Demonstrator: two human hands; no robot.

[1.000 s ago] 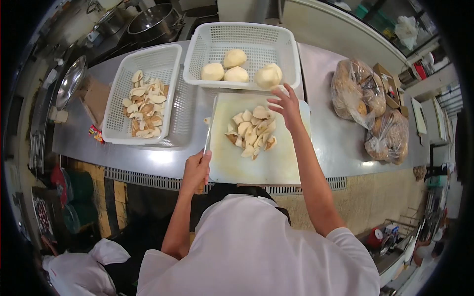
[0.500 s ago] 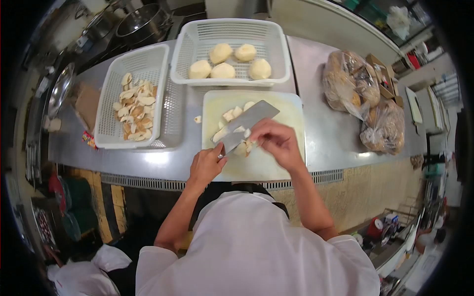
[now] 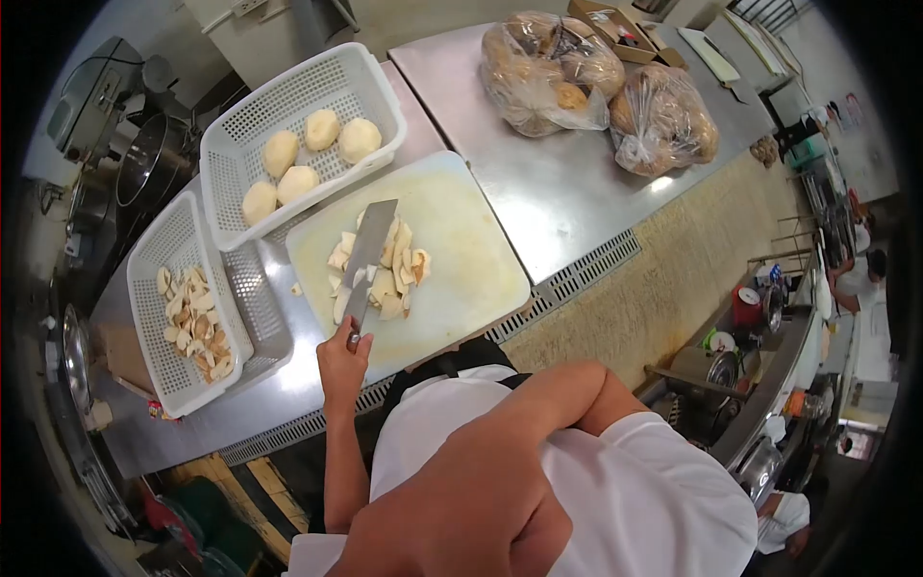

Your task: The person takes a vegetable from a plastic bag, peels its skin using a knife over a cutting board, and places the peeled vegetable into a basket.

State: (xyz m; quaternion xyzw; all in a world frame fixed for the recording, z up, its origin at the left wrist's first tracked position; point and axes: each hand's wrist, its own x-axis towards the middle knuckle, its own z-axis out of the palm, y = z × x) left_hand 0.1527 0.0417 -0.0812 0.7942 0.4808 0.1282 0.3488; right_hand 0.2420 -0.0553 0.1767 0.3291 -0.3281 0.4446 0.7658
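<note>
My left hand (image 3: 343, 358) is closed round the handle of a cleaver (image 3: 370, 240), whose broad blade lies over cut pieces on the white cutting board (image 3: 461, 279). Pale trimmings, some with brown skin (image 3: 419, 264), lie on both sides of the blade. Large in the foreground, my right hand (image 3: 461, 510) is raised close to the camera, away from the board. Its fingers run out of view, so whether it holds anything is hidden. Several peeled, pale round root vegetables (image 3: 298, 183) sit in a white plastic basket (image 3: 380, 82) beyond the board.
A second white basket (image 3: 144, 240) at left contains thick peelings (image 3: 197, 322). Two clear bags of brown-skinned roots (image 3: 548, 77) and a cardboard box (image 3: 630, 34) stand on the steel table (image 3: 567, 212). A floor drain grate (image 3: 577, 284) runs along the table's front. Other people (image 3: 870, 298) are at far right.
My right hand has left the cut pieces and come up towards the camera. My left hand still holds the cleaver over the board. The view has turned and shifted right.
</note>
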